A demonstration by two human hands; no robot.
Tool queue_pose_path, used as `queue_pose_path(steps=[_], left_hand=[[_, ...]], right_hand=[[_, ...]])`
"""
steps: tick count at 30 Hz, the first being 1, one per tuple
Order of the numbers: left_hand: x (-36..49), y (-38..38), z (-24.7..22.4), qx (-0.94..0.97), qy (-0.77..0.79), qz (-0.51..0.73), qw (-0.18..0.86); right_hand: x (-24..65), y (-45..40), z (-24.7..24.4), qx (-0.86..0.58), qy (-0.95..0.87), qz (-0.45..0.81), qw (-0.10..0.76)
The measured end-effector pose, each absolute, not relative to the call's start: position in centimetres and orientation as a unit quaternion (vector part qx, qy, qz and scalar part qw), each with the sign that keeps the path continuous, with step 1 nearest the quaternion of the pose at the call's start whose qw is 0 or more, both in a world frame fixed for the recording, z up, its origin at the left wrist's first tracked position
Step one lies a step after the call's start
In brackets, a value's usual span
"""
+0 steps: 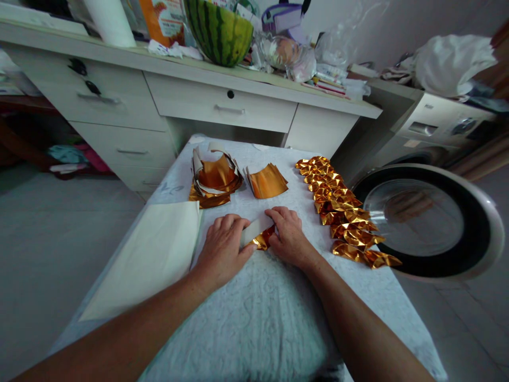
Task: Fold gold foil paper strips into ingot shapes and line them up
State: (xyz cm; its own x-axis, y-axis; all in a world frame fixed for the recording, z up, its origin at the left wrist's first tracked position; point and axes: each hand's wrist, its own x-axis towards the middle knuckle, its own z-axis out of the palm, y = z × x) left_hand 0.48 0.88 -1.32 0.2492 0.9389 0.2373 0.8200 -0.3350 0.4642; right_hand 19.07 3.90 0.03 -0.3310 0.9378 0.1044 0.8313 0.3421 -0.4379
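Between my two hands is a piece of gold foil paper (255,228), its pale back showing on top and a shiny gold edge turned up along the front. My left hand (226,245) grips its left end between thumb and fingers. At the other end, my right hand (289,233) pinches the paper with curled fingers. Just beyond lies a small stack of curved gold paper sheets (268,181). Left of that stands a curled bundle of gold paper (217,178). Folded gold foil pieces (342,204) overlap in a long row to the right.
A cloth-covered table (242,323) carries the work, with a large pale sheet (155,249) at its left. An open washing machine door (487,223) stands by the right edge. Beyond is a white drawer desk (222,106) holding a cut watermelon (218,34) and plastic bags.
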Motion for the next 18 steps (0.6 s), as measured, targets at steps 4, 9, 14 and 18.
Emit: queue_pose_path(steps=[4, 9, 14, 18], left_hand=[[0.5, 0.8, -1.3, 0.784, 0.545, 0.264, 0.139], [0.6, 0.7, -1.0, 0.788, 0.517, 0.284, 0.178], [0.7, 0.7, -0.5, 0.753, 0.515, 0.308, 0.269], [0.4, 0.9, -0.6, 0.703, 0.516, 0.375, 0.314]], right_hand=[[19.0, 3.9, 0.1, -0.543, -0.784, 0.2, 0.225], [19.3, 3.9, -0.1, -0.524, -0.773, 0.241, 0.263], [19.9, 3.8, 0.7, -0.489, -0.744, 0.343, 0.3], [20.2, 3.8, 1.0, -0.46, -0.701, 0.443, 0.318]])
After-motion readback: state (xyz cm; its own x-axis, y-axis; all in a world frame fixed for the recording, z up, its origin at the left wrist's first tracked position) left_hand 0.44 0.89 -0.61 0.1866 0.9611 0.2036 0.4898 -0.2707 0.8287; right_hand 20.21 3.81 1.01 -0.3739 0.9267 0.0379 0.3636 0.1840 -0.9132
